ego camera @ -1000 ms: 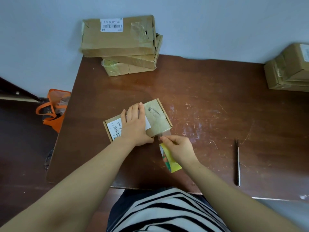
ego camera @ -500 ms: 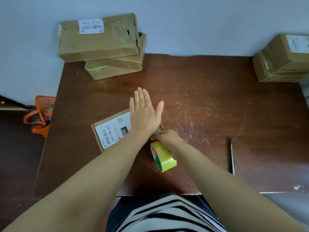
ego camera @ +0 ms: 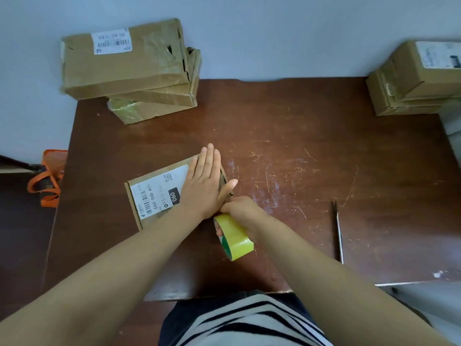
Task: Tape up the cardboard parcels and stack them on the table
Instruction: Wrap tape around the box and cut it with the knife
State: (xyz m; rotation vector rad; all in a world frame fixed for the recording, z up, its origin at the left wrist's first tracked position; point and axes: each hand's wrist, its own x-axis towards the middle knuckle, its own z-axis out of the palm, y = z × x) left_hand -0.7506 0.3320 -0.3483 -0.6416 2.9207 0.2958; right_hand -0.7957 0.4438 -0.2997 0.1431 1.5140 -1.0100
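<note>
Parcel [ego camera: 152,193], flat brown cardboard with a white barcode label, lies on the near-left part of the table [ego camera: 299,136], skewed to the table's edge. Nearest the body, above a striped garment [ego camera: 249,320], the right hand [ego camera: 239,208] curls round a yellow tape roll [ego camera: 235,239] at the parcel's near right corner, its knuckles towards the camera. Just beyond, the left hand [ego camera: 204,181] lies flat across the parcel's right end, fingers straight and together, thumb spread, pressing down. This looks like the taping step, with a strip being laid over that end and smoothed. Next the tape will likely need pulling taut and cutting or tearing, with the flat hand keeping the box from sliding, before the parcel is carried to a pile. A thin dark tool [ego camera: 338,233], perhaps scissors or a blade, lies well to the right; its kind is unclear. The clear strip cannot be made out, and both hands hide the seam, so how far it is sealed is unknown. At the far left corner three parcels sit as a stack [ego camera: 124,68]; a second pile [ego camera: 411,83] at far right is cut off by the frame. An orange bag [ego camera: 47,181] lies on the floor to the left.
</note>
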